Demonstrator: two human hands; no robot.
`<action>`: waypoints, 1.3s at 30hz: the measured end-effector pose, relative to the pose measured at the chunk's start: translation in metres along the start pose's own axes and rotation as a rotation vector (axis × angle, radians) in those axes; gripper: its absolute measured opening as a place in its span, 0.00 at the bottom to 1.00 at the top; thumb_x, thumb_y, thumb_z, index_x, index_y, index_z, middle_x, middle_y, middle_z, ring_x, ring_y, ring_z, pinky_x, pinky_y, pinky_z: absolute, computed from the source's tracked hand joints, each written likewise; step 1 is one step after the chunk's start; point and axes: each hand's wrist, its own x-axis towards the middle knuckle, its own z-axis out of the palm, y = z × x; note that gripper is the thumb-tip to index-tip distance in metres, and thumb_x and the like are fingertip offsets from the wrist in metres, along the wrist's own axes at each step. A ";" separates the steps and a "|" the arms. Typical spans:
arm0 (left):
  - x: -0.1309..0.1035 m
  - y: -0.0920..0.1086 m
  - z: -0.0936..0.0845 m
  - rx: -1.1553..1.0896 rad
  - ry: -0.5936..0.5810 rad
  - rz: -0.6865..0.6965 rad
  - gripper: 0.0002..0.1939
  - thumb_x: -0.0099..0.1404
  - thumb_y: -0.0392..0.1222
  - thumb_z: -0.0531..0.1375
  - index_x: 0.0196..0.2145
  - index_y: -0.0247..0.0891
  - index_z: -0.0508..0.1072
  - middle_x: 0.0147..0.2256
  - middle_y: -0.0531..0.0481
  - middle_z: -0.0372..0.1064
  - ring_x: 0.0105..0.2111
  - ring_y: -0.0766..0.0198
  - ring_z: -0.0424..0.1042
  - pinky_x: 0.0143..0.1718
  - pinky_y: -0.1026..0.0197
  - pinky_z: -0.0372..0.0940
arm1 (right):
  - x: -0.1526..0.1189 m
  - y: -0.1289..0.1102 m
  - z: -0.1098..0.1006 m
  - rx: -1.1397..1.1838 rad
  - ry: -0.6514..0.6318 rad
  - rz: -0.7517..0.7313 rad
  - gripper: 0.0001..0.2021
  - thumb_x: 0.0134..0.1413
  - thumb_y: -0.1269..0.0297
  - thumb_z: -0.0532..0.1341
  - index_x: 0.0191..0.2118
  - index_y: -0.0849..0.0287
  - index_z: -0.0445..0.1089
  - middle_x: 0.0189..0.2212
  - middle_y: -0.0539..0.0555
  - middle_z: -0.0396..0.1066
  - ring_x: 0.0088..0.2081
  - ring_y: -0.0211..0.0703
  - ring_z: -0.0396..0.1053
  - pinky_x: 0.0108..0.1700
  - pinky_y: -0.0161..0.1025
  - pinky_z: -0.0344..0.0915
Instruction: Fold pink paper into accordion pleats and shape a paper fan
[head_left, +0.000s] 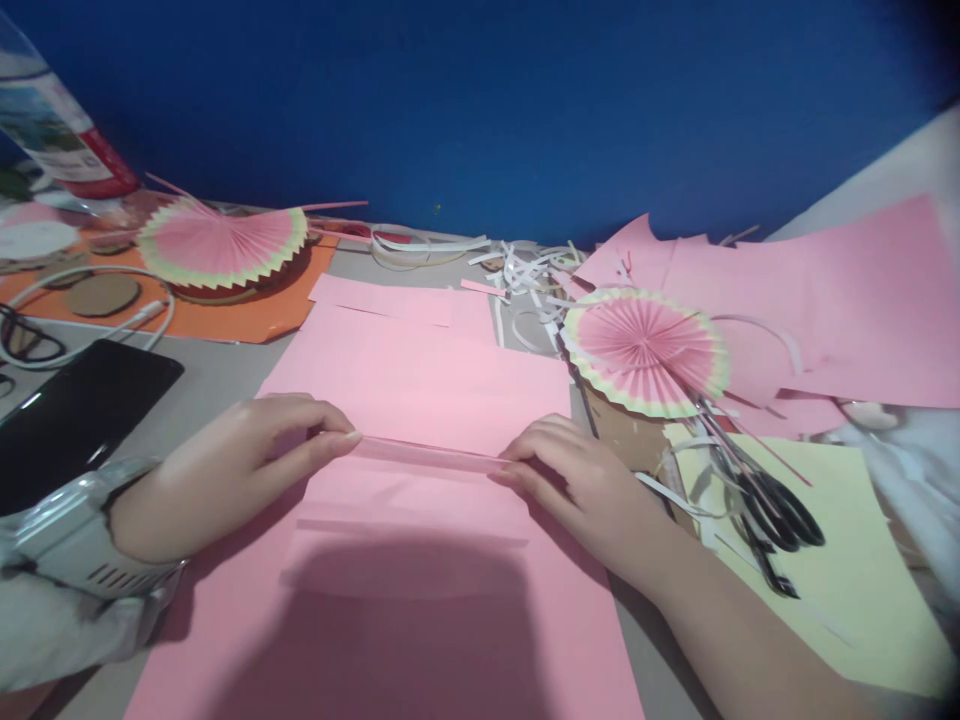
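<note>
My left hand (277, 455) pinches the left end of a narrow folded pink paper strip (427, 456) between thumb and fingertips. The strip's right end is pinched in my right hand (562, 470). It stretches between both hands, just above a large pink paper sheet (420, 650). Faint crease-like bands cross the paper below the strip. Behind my hands, a cut pink piece (382, 300) lies at the sheet's far edge. A shadow covers the near part of the sheet.
Pleated pink-and-yellow paper fans (225, 250) rest at the back left and right. Black-handled scissors (776, 510) lie over yellow paper (847, 600). White paper scraps (525, 270) are at the back. A dark phone (90, 410), a white cable (161, 300) and a bottle (60, 120) are left.
</note>
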 end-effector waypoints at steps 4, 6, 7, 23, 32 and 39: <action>0.000 0.002 0.000 0.008 0.017 0.007 0.13 0.64 0.52 0.52 0.32 0.43 0.71 0.31 0.57 0.72 0.31 0.66 0.68 0.36 0.66 0.59 | 0.001 -0.002 -0.001 0.020 0.036 0.053 0.08 0.60 0.61 0.55 0.31 0.56 0.63 0.30 0.47 0.66 0.37 0.38 0.62 0.42 0.37 0.56; 0.000 0.003 0.000 0.007 0.011 0.005 0.14 0.64 0.52 0.52 0.31 0.43 0.71 0.31 0.57 0.72 0.32 0.66 0.68 0.36 0.65 0.59 | 0.002 -0.003 -0.001 0.020 0.040 0.076 0.09 0.61 0.60 0.54 0.30 0.56 0.63 0.30 0.47 0.66 0.37 0.38 0.62 0.42 0.38 0.56; 0.001 0.003 0.000 0.007 0.007 0.005 0.14 0.65 0.52 0.52 0.31 0.43 0.71 0.31 0.57 0.72 0.32 0.65 0.68 0.36 0.65 0.59 | 0.002 -0.004 -0.001 0.020 0.041 0.086 0.09 0.61 0.60 0.54 0.30 0.56 0.63 0.30 0.48 0.66 0.36 0.38 0.62 0.41 0.38 0.56; -0.004 0.023 0.019 0.345 0.054 0.327 0.10 0.64 0.47 0.54 0.35 0.42 0.72 0.38 0.51 0.68 0.42 0.56 0.62 0.47 0.50 0.52 | 0.003 -0.021 0.012 -0.153 -0.013 -0.146 0.08 0.60 0.62 0.54 0.36 0.58 0.68 0.33 0.52 0.68 0.38 0.42 0.61 0.45 0.42 0.55; -0.010 0.032 0.044 0.336 -0.223 0.244 0.17 0.59 0.24 0.45 0.33 0.40 0.70 0.31 0.51 0.69 0.30 0.59 0.66 0.33 0.56 0.58 | 0.005 -0.028 0.021 -0.091 -0.071 -0.224 0.07 0.59 0.62 0.55 0.37 0.59 0.68 0.33 0.53 0.68 0.39 0.41 0.61 0.44 0.41 0.56; -0.007 0.034 0.042 0.311 -0.263 0.204 0.17 0.58 0.24 0.45 0.31 0.38 0.70 0.30 0.50 0.69 0.29 0.59 0.67 0.33 0.55 0.60 | 0.007 -0.026 0.021 -0.044 -0.084 -0.215 0.08 0.61 0.62 0.54 0.36 0.59 0.67 0.32 0.52 0.69 0.37 0.41 0.62 0.43 0.40 0.57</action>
